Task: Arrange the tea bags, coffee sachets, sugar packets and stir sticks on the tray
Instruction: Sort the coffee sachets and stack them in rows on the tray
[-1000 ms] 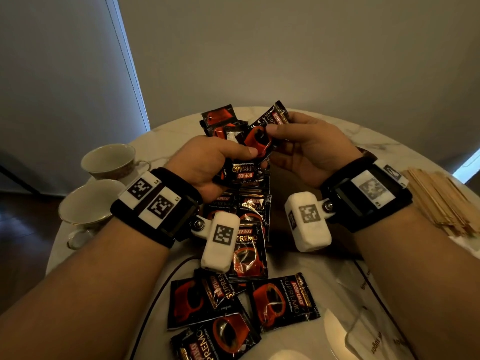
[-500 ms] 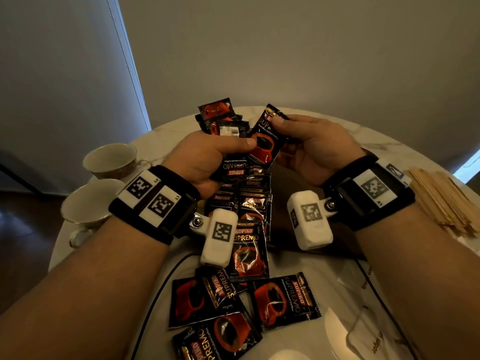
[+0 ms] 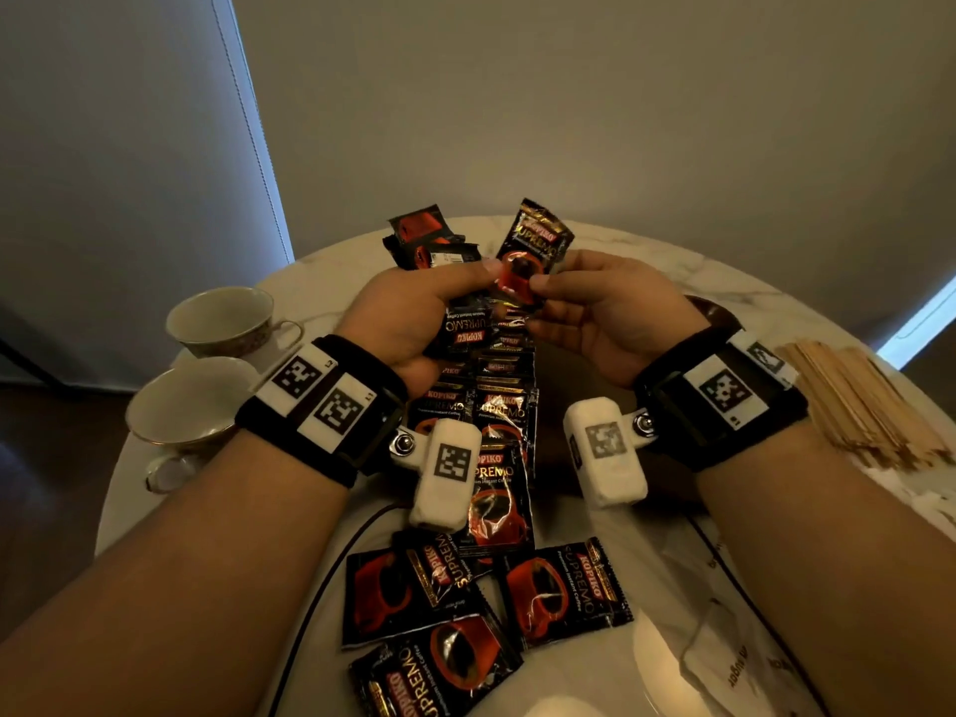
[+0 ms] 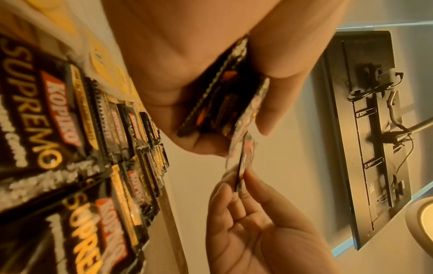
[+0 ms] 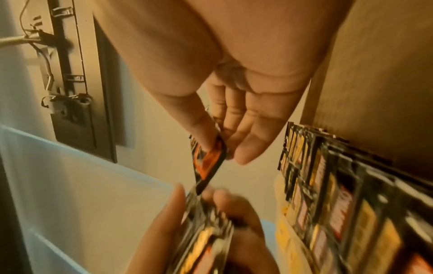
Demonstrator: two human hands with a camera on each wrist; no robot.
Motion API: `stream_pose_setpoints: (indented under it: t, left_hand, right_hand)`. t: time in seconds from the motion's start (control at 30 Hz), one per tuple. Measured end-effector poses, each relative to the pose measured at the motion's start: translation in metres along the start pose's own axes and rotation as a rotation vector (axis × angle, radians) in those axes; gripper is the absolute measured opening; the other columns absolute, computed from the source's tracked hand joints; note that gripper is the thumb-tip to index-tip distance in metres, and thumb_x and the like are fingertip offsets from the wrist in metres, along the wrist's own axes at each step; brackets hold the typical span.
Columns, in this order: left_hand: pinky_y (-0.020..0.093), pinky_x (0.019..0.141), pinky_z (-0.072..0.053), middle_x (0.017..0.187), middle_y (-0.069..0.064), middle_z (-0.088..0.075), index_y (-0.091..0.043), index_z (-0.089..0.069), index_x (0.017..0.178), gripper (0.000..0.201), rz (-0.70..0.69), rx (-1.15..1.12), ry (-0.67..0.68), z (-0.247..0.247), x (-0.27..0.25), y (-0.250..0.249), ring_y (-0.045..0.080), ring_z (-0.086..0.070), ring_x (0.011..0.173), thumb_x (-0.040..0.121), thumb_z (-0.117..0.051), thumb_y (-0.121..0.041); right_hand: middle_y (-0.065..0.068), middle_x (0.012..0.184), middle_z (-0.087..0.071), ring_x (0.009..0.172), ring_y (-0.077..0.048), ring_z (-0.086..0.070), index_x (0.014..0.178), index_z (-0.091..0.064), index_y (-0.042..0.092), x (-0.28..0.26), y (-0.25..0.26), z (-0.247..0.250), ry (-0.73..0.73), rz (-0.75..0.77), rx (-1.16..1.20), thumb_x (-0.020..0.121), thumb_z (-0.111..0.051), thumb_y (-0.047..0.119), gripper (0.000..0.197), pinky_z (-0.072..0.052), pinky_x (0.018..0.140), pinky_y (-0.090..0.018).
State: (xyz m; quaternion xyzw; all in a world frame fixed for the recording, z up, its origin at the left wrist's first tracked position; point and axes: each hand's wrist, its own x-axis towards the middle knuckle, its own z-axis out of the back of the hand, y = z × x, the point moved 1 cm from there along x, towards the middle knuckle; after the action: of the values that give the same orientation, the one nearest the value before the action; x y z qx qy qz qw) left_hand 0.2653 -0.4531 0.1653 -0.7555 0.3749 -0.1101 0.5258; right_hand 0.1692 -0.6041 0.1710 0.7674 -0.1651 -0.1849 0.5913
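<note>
Porcelain, pale and gilt-rimmed: two teacups, well left of the sachet row, on the marble counter. Nearer, left of the row's near end, a black cable across the marble.

Grips a fanned bundle of coffee sachets in the left hand, raised over the row's far end, with the fingers curled round the pack and the thumb laid flat across its top. Seen from the left wrist: the same bundle clamped between palm and thumb of that hand.

Holds one single sachet upright above the row's far end, between both hands. Pinches it by the lower edge between thumb and forefinger of the right hand, with the left thumb tip touching the same edge. Remaining right fingers loosely extended, pressed side by side, holding nothing.

Overlapping like shingles, face up, running away from the camera: the row itself, on a dark tray. At the row's near end, off the tray, four loose sachets scattered on the counter.

Right of the row's near end: white sugar packets, partly cut off by the frame. Farther right of the row: a bundle of wooden stir sticks, flat on the counter edge.
</note>
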Motion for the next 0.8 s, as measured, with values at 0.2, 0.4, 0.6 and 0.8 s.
stream_pose_setpoints:
  t: [0.2,0.4,0.6,0.8]
  left_hand:
    - [0.048,0.083,-0.059,0.084,0.009,-0.069,-0.008,-0.068,0.095,0.007,-0.030,-0.036,-0.088,0.006,0.008,-0.003,0.022,-0.069,0.069,0.091,-0.072,-0.013]
    - [0.037,0.061,-0.060,0.078,0.007,-0.071,-0.006,-0.068,0.095,0.007,-0.035,-0.014,-0.127,0.012,0.014,-0.002,0.022,-0.071,0.068,0.092,-0.070,-0.012]
    - [0.040,0.068,-0.062,0.075,0.008,-0.071,-0.006,-0.068,0.092,0.005,-0.025,-0.017,-0.121,0.014,0.016,-0.003,0.022,-0.071,0.067,0.092,-0.069,-0.010]
    - [0.036,0.061,-0.059,0.074,0.009,-0.072,-0.006,-0.068,0.089,0.004,-0.026,-0.008,-0.131,0.012,0.016,-0.002,0.023,-0.071,0.065,0.092,-0.070,-0.008]
  right_hand:
    - [-0.011,0.095,-0.072,0.075,-0.019,-0.072,0.113,-0.063,0.005,0.048,0.002,0.036,-0.333,-0.104,0.060,0.092,-0.063,-0.003,0.022,-0.059,0.056,-0.028]
    - [-0.012,0.096,-0.067,0.083,-0.019,-0.068,0.091,-0.063,0.004,0.090,-0.010,0.057,-0.460,-0.249,-0.280,0.090,-0.066,-0.008,0.012,-0.060,0.066,-0.036]
    - [-0.008,0.085,-0.066,0.073,-0.017,-0.066,0.095,-0.069,0.005,0.107,-0.009,0.065,-0.466,-0.325,-0.501,0.088,-0.076,0.002,0.010,-0.057,0.060,-0.029]
    - [-0.005,0.078,-0.065,0.065,-0.015,-0.059,0.085,-0.067,0.007,0.111,-0.008,0.061,-0.417,-0.343,-0.705,0.088,-0.079,0.014,0.014,-0.049,0.056,-0.025]
